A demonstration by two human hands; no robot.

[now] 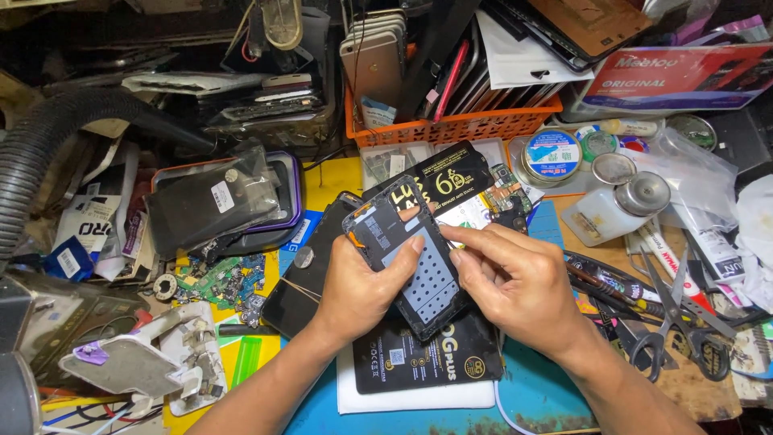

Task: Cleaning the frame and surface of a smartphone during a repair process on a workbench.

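- Left hand point(362, 286) grips an opened phone point(409, 256) from the left edge, thumb pressed flat on its exposed inner frame.
- Right hand point(515, 282) pinches the phone's right edge, fingers bunched together.
- Phone is held tilted above a black packet point(427, 362) on a cluttered bench.
- Scissors point(672, 318) lie to the right; an orange basket point(459, 125) stands behind.

Red-white flat package point(680, 76) top right; black packet point(427, 358) under hands.

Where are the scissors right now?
In the head view the scissors lie at the right of the bench, just right of the right hand, among pens and tools below the white bottle.
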